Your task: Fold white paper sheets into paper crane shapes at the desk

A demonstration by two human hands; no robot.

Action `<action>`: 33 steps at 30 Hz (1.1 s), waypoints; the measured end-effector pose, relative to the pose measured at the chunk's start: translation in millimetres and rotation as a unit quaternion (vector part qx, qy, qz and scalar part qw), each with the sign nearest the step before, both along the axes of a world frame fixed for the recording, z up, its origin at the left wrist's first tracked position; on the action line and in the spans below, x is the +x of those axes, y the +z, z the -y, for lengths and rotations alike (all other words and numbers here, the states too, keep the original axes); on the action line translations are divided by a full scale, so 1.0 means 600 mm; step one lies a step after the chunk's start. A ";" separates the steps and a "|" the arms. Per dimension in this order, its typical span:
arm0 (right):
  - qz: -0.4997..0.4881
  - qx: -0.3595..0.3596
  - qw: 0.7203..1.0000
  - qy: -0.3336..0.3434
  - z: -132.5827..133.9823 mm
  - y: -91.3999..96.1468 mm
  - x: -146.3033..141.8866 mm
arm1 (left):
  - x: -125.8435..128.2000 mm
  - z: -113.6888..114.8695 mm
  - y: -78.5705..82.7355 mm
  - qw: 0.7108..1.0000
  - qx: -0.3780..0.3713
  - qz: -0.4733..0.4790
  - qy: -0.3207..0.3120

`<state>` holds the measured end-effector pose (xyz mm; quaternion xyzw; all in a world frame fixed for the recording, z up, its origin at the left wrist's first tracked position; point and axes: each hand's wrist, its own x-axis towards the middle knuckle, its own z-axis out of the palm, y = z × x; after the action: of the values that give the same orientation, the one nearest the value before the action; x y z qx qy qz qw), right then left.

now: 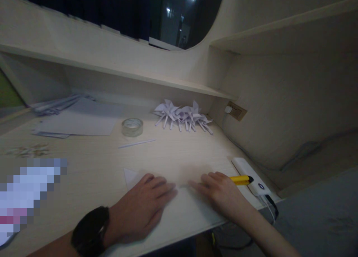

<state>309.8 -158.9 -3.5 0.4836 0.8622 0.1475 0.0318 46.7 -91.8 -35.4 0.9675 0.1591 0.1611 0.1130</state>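
Note:
My left hand [148, 205], with a dark watch [91, 231] on the wrist, lies on the desk with its fingers stretched out to the right. Beneath it, the pointed corner of a white piece of paper [130, 177] shows on the left side; the rest is covered. Close by, my right hand [219, 192] rests low over the desk, its fingertips smeared by motion. Between the fingertips is a faint edge too blurred to name. Just past my right hand, a yellow tool with a black tip [241, 180] sticks out; its other end is hidden.
Paper pinwheels [181, 115] lie in a row at the back. A tape roll [132, 127], a thin paper stick [136, 143] and paper sheets [81, 119] are to the left. A white power strip [248, 177] with cables lies at the right edge. A shelf [125, 75] overhangs the back.

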 end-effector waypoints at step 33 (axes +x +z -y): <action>0.007 -0.001 1.000 0.007 0.000 0.003 0.003 | 0.000 0.002 -0.004 1.000 0.015 0.014 -0.002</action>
<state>311.4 -158.6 -1.6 0.4764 0.8655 0.1503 0.0370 46.8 -92.9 -37.5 0.9670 0.1533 0.1767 0.1008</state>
